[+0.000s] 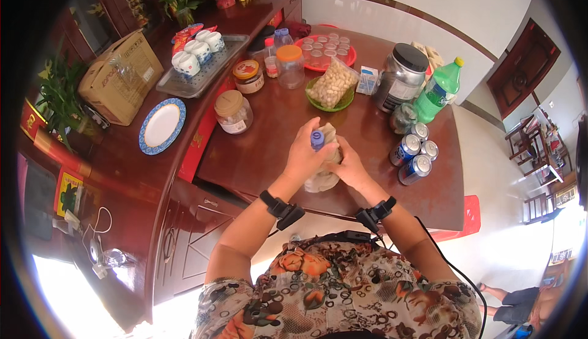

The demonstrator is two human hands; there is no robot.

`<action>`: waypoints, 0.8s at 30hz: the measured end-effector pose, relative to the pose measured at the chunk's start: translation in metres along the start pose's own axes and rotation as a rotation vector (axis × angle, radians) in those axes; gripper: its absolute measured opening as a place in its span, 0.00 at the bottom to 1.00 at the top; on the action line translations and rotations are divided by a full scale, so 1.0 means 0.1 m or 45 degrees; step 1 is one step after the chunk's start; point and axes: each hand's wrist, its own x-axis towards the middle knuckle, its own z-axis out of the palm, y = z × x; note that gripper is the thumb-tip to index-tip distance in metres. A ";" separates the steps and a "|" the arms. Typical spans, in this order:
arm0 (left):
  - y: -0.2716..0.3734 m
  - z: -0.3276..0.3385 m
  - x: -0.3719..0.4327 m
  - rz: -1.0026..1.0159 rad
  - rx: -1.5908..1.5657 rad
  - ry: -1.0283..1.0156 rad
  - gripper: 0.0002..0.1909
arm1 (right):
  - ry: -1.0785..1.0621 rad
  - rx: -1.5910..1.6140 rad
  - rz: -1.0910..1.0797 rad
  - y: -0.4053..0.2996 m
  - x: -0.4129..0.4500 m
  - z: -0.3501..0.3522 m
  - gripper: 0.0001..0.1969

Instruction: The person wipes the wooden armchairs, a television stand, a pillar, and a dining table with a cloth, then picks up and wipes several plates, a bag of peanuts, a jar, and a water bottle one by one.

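Low over the front of the brown wooden table (275, 155), my left hand (307, 153) grips a bottle with a blue cap (317, 139). My right hand (351, 164) presses a light beige cloth (324, 180) against the same bottle from the right; most of the bottle's body is hidden by the cloth and fingers. Beyond my hands, a clear bag of peanuts in shells (334, 84) lies in a green basket (329, 107). To the left is a jar with a beige lid (234, 111). Several blue and silver drink cans (415, 170) stand at the right.
A clear jar with an orange lid (290, 68), a red tray of glasses (353, 58), a large black-lidded container (401, 79) and a green soda bottle (438, 91) stand farther back. The left cabinet holds a plate (161, 126), a metal tray (202, 81) and a cardboard box (120, 79).
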 end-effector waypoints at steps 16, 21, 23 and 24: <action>-0.76 -0.06 -0.30 -0.643 -1.140 0.643 0.18 | -0.130 -0.011 -0.146 0.51 0.23 0.18 0.30; -0.98 -0.07 -0.29 -0.957 -1.430 0.774 0.19 | -0.120 -0.041 -0.191 0.47 0.25 0.22 0.27; -1.20 -0.08 -0.31 -0.897 -1.507 0.806 0.13 | -0.087 -0.094 -0.223 0.41 0.27 0.27 0.27; -1.33 -0.08 -0.25 -0.998 -1.585 0.761 0.08 | -0.136 -0.058 -0.206 0.41 0.28 0.22 0.28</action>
